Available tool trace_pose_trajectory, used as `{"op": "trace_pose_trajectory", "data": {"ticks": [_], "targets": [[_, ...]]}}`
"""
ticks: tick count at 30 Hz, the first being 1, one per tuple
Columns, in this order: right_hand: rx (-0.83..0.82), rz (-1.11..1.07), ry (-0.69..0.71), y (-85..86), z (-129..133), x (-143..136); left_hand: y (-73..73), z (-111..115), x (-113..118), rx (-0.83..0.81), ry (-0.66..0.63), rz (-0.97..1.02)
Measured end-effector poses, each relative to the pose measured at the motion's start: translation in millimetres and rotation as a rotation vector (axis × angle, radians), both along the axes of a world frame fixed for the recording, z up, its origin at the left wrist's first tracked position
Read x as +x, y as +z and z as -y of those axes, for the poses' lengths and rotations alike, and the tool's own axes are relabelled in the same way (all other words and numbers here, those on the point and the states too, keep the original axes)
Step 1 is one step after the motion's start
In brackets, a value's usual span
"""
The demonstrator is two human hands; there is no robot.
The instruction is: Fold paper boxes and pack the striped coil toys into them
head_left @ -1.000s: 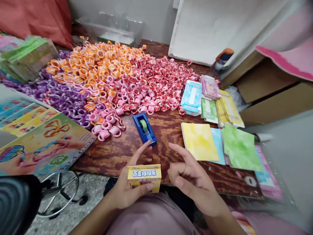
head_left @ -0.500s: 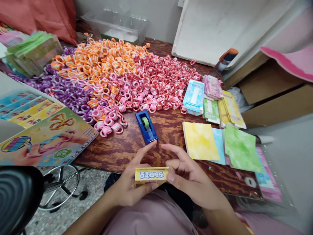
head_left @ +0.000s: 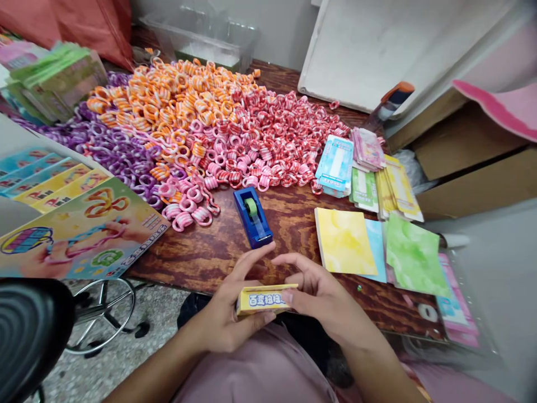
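A small yellow cardboard box [head_left: 264, 300] with blue-and-white lettering sits between my two hands above my lap. My left hand [head_left: 235, 308] grips its left end, thumb along the near lower edge and index finger stretched forward. On the right end, my right hand [head_left: 321, 294] presses its thumb on the top edge, its index finger curving over toward the left. Just beyond my fingertips a blue tape dispenser [head_left: 253, 218] with a green-cored roll stands on the wooden table [head_left: 289, 224].
A big heap of orange [head_left: 180, 95], red [head_left: 285, 129], pink and purple coiled rings covers the table's back. Yellow cards [head_left: 346, 240], green cards [head_left: 415, 252] and blue printed cards [head_left: 335, 162] lie at right. A printed display box [head_left: 92, 235] stands left, near a black stool [head_left: 33, 336].
My right thumb has moved left onto the box's top edge, covering part of the lettering. The box has shifted slightly right in view.
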State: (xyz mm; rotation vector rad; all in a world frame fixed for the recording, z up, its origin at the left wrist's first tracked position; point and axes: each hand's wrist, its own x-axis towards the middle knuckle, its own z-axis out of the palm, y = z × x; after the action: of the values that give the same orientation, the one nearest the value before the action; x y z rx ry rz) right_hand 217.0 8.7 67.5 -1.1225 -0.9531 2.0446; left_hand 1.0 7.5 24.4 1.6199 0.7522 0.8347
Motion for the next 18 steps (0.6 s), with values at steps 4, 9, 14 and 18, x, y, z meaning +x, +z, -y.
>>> {"op": "trace_pose_trajectory", "data": {"ticks": [4, 9, 14, 18], "targets": [[-0.001, 0.1, -0.092, -0.7, 2.2, -6.2, -1.9, 1.7, 5.5, -0.05, 0.057, 0.084], [-0.144, -0.108, -0.046, -0.2, 0.9, -4.9, 4.4, 4.7, 8.5, -0.312, -0.008, 0.252], [-0.131, -0.203, -0.036, -14.8, 10.1, -5.3, 10.5, 9.4, 11.8, -0.465, -0.051, 0.321], [-0.064, -0.151, -0.044, -24.9, 19.7, -11.4, 5.5, 16.8, 13.2, -0.613, -0.066, 0.418]]}}
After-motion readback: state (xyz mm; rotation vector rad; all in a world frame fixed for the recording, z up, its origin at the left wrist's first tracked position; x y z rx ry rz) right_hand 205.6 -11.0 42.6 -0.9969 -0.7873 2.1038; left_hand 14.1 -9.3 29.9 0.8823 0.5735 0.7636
